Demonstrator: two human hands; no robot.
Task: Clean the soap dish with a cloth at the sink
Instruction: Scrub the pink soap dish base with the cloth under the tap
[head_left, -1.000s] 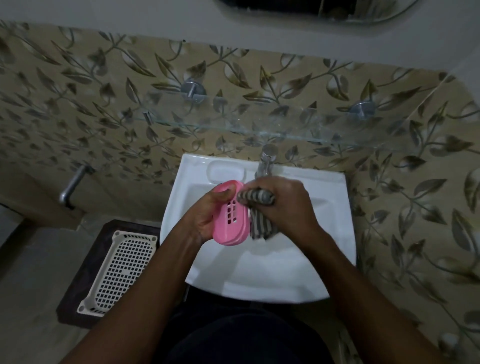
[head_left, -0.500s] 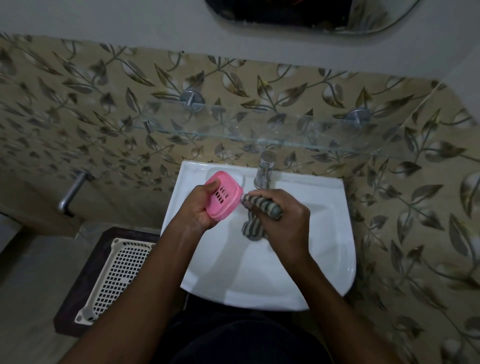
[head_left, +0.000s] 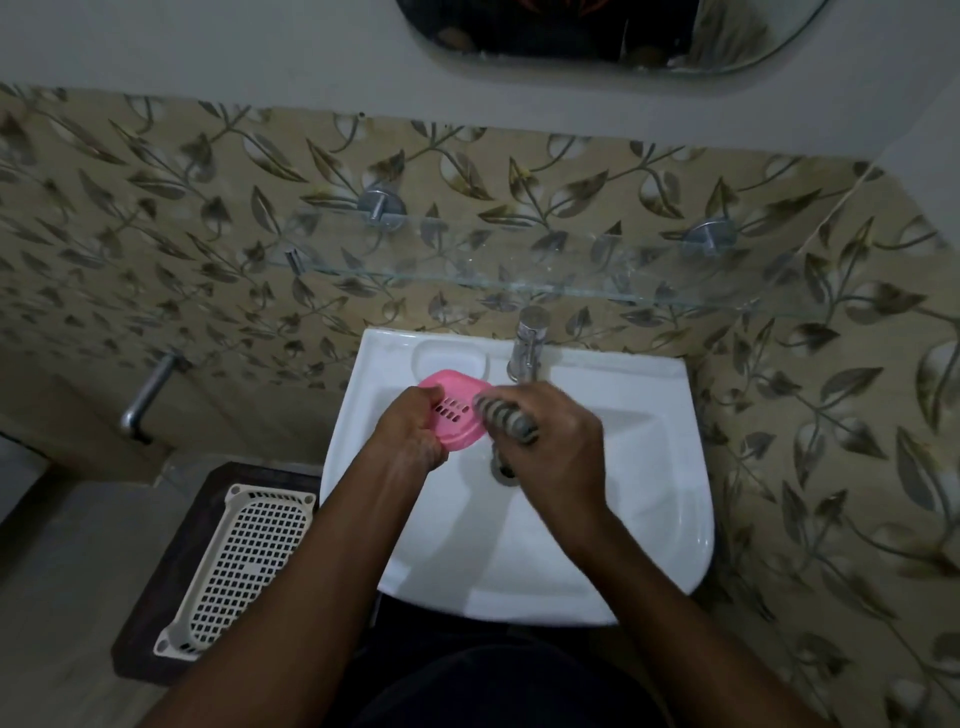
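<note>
Head view: our left hand (head_left: 410, 434) has tipped the gripped soap dish (head_left: 457, 410) flatter near the sink's (head_left: 675, 467) back edge; our right hand (head_left: 556, 447), closed around the cloth (head_left: 506, 418), wipes on.

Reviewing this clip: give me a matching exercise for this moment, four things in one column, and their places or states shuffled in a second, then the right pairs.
Things:
1. soap dish
2. cloth
3. tap
4. white basket

Places or states:
A. stands at the back rim of the sink
B. gripped in the right hand
C. sits on a dark stand, left of the sink
D. held in the left hand over the basin

Pairs: 1-D, 2-B, 3-A, 4-C
</note>
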